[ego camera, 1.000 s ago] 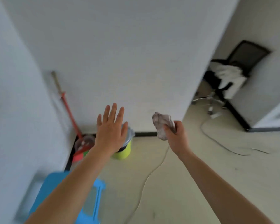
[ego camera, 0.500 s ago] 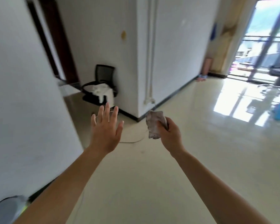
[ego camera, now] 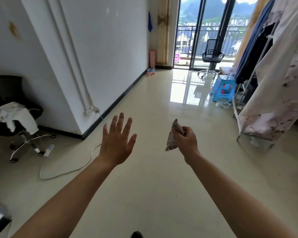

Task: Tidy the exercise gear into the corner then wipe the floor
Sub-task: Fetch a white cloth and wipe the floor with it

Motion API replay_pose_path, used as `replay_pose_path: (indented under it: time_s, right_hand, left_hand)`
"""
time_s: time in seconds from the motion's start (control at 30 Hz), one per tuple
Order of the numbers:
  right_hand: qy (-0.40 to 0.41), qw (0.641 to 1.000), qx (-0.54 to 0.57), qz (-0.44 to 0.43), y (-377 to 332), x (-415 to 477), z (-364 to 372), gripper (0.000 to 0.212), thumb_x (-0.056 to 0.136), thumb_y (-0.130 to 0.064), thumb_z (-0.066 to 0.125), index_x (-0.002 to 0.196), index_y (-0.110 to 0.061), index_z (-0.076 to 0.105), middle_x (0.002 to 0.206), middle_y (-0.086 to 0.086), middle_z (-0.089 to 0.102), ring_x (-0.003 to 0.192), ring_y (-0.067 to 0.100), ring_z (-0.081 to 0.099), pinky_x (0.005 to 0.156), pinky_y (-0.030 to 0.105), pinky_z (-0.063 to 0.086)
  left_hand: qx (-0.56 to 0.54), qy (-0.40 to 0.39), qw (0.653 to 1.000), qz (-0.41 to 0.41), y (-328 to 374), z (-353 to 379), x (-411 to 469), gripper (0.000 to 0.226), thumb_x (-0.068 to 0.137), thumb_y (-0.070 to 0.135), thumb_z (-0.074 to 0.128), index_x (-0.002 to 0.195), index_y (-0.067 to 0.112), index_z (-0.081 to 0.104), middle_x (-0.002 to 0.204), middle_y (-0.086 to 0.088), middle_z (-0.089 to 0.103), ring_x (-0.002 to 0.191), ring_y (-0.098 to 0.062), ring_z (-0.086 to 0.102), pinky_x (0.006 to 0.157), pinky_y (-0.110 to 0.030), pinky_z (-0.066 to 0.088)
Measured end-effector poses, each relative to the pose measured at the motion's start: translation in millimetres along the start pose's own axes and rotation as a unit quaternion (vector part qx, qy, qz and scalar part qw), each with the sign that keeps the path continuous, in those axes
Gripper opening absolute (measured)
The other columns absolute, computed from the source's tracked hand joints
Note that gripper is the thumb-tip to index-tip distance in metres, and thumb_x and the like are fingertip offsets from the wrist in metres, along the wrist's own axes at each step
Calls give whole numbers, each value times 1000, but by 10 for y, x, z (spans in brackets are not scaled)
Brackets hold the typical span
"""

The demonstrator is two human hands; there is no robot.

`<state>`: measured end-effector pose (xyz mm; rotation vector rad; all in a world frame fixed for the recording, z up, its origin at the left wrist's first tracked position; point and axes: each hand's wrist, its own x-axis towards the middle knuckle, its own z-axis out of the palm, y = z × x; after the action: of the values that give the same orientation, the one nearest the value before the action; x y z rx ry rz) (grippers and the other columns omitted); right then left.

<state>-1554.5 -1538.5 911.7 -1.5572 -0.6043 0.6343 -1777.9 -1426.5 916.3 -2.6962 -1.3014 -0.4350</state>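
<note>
So both arms are stretched out in front over the floor (ego camera: 155,177), which is glossy cream tile with a few dark specks on it. The left hand (ego camera: 117,143) is wide open, back of the hand toward the camera, all fingers (ego camera: 121,121) spread apart and pointing up and forward. It's not touching or holding anything, just hanging in the air.

The right hand (ego camera: 187,140) is curled into a fist around a crumpled rag (ego camera: 173,135), greyish-white, bunched up. The top of the rag pokes out above the knuckles and a loose corner dangles down below the hand. It's up in the air, not on the floor.

Off to the left there's a black office chair (ego camera: 12,107) with some white cloth (ego camera: 15,115) dumped on the seat, sitting next to the white wall (ego camera: 101,48). A white cable (ego camera: 65,170) loops across the tile from a socket low on the wall corner.

On the right, a clothes rack (ego camera: 265,74) is loaded with hanging garments, dark blue ones and a pale pinkish sheet that drapes nearly to the floor. Just beside it stands a blue plastic stool (ego camera: 224,86). Further back there's a second black chair (ego camera: 212,57) by the glass balcony door (ego camera: 210,31). Far corner by the curtain has something pink (ego camera: 152,59) standing upright, can't tell what exactly.
</note>
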Motion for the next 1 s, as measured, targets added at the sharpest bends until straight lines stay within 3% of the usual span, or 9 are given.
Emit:
replay_pose_path:
  time_s: [0.13, 0.23, 0.43, 0.53, 0.7, 0.77, 0.83, 0.9, 1.0]
  right_hand:
    - [27, 1000, 2, 9, 97, 864, -57, 18, 96, -22, 65, 107, -10, 58, 93, 5, 65, 75, 14, 67, 62, 24, 54]
    - [65, 997, -1, 32, 34, 1634, -165, 16, 94, -26, 67, 103, -16, 58, 98, 7, 67, 85, 20, 66, 77, 37, 57]
    - [135, 990, -16, 31, 48, 2946, -692, 18, 96, -23, 66, 107, -13, 58, 91, 0, 64, 77, 11, 61, 65, 25, 50]
    - [167, 985, -10, 44, 266, 3624, -1028, 15, 95, -21, 67, 106, -14, 58, 92, 1, 66, 77, 12, 62, 64, 22, 50]
    - [178, 981, 13, 73, 644, 5131, -1536, 12, 98, -14, 63, 107, -9, 56, 89, 6, 64, 70, 13, 60, 49, 11, 47]
    - [170, 980, 32, 95, 708, 5836, -1701, 12, 98, -14, 63, 107, -9, 56, 95, 12, 66, 73, 17, 63, 58, 19, 53]
    - [161, 976, 58, 132, 694, 6539, -1840, 14, 96, -17, 65, 106, -10, 57, 107, 16, 67, 92, 28, 67, 80, 37, 60]
    - [151, 974, 75, 149, 596, 7226, -1942, 11, 94, -18, 66, 100, -14, 58, 107, 16, 67, 99, 33, 67, 92, 51, 57]
    - [130, 979, 69, 144, 399, 8217, -1973, 11, 94, -18, 67, 96, -17, 57, 100, 10, 66, 96, 29, 66, 95, 51, 56]
  left_hand:
    - [-7, -8, 1000, 23, 133, 432, 903, 73, 95, 63, 9, 157, 24, 8, 165, -8, -5, 152, -30, -2, 117, -58, 7]
    - [-21, -37, 999, 34, 279, 727, 1738, 78, 92, 68, 2, 157, 25, 6, 165, -8, -8, 151, -32, -5, 117, -59, 8]
    - [-36, -85, 993, 75, 890, 1304, 3225, 82, 88, 69, -5, 157, 27, 3, 164, -8, -13, 151, -32, -11, 117, -59, 6]
    - [-50, -111, 988, 94, 1318, 1796, 3843, 83, 86, 70, -5, 157, 27, 1, 164, -7, -15, 151, -30, -13, 118, -59, 6]
    - [-37, -149, 983, 101, 2004, 2618, 5047, 85, 84, 71, -7, 157, 27, -1, 163, -7, -17, 151, -29, -15, 118, -58, 4]
    - [-25, -165, 982, 85, 2243, 2853, 5601, 79, 91, 69, 4, 157, 26, 1, 164, -7, -15, 151, -28, -12, 118, -58, 5]
    - [-11, -177, 982, 67, 2432, 2994, 6164, 75, 96, 65, 12, 157, 24, 2, 164, -8, -13, 151, -29, -11, 119, -57, 6]
    - [-1, -175, 983, 56, 2571, 3080, 6703, 76, 95, 66, 10, 158, 23, 2, 164, -9, -12, 151, -30, -10, 119, -57, 7]
    - [8, -157, 986, 48, 2692, 3170, 7482, 87, 84, 70, -6, 157, 23, 3, 165, -10, -9, 151, -30, -8, 118, -57, 9]
